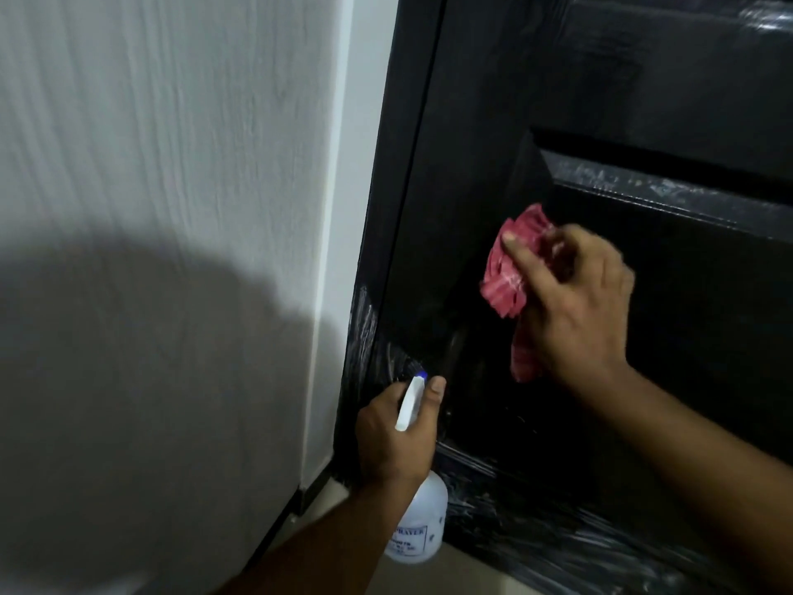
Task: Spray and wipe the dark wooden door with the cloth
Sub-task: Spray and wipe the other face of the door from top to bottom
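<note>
The dark wooden door [643,100] fills the right side, its panels partly covered in shiny plastic film. My right hand [575,302] grips a crumpled red cloth [506,272] and presses it against the door's lower recessed panel, index finger stretched over the cloth. Lower left of it, my left hand [394,440] holds a translucent white spray bottle [418,521] by its neck, the white nozzle with a blue tip aimed at the door's lower left edge.
A white textured wall [150,165] stands to the left, with a large shadow across its lower half. The dark door frame [386,208] separates wall and door. Pale floor [450,573] shows below the door's bottom rail.
</note>
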